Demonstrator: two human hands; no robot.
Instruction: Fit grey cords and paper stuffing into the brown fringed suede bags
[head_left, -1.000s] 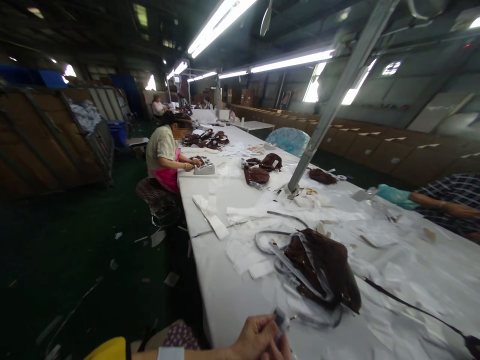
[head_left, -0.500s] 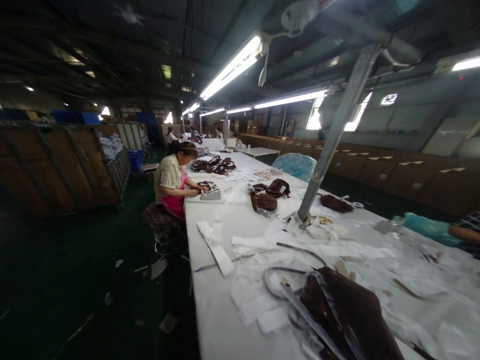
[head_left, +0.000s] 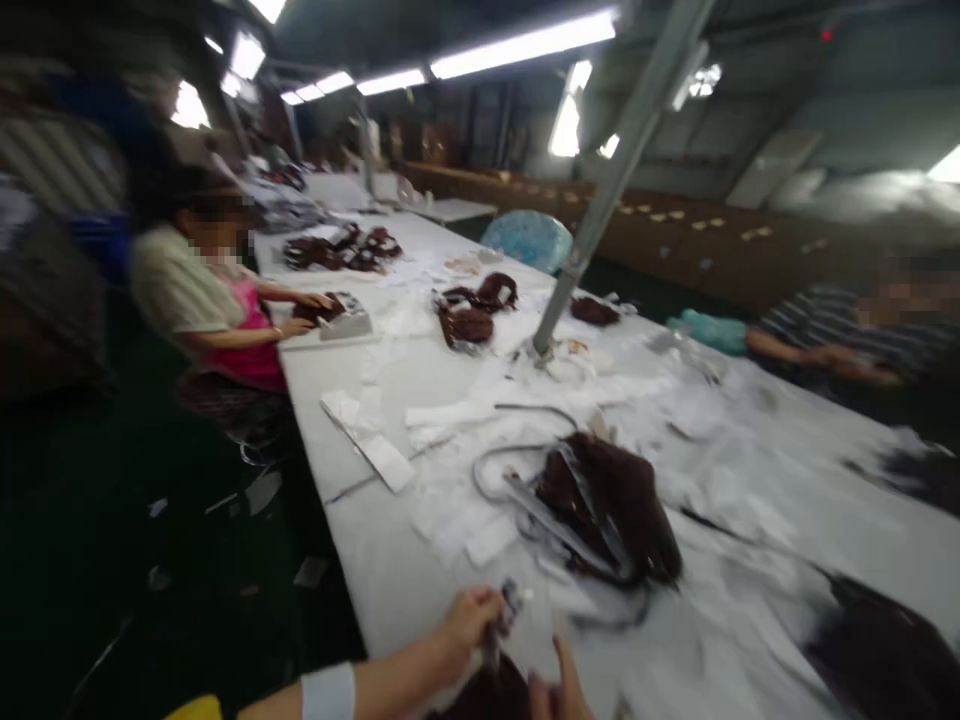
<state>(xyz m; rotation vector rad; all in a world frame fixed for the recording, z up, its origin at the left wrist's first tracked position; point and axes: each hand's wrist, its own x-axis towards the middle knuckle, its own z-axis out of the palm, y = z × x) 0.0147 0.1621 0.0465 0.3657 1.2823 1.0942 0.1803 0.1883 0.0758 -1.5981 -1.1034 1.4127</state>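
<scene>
At the bottom of the head view, my left hand (head_left: 471,622) pinches a small blurred grey-and-white piece (head_left: 511,605) between thumb and fingers. Just below it lies a dark brown item (head_left: 491,695), cut off by the frame's lower edge. My right hand (head_left: 561,690) is beside it, blurred and partly out of frame, with its index finger stretched up and nothing visible in it. Beyond my hands, a dark brown bag (head_left: 611,500) with grey-trimmed straps lies on the white table (head_left: 442,650).
White paper scraps (head_left: 375,450) and plastic sheets cover much of the table. A metal post (head_left: 592,215) rises from it. Across the table sits a person in a striped top (head_left: 825,320); a co-worker in a pink apron (head_left: 251,320) works at the left edge. Another dark item (head_left: 885,650) lies right.
My view has turned right and downward. Both my hands have come into view at the bottom, and the person across the table shows more fully.
</scene>
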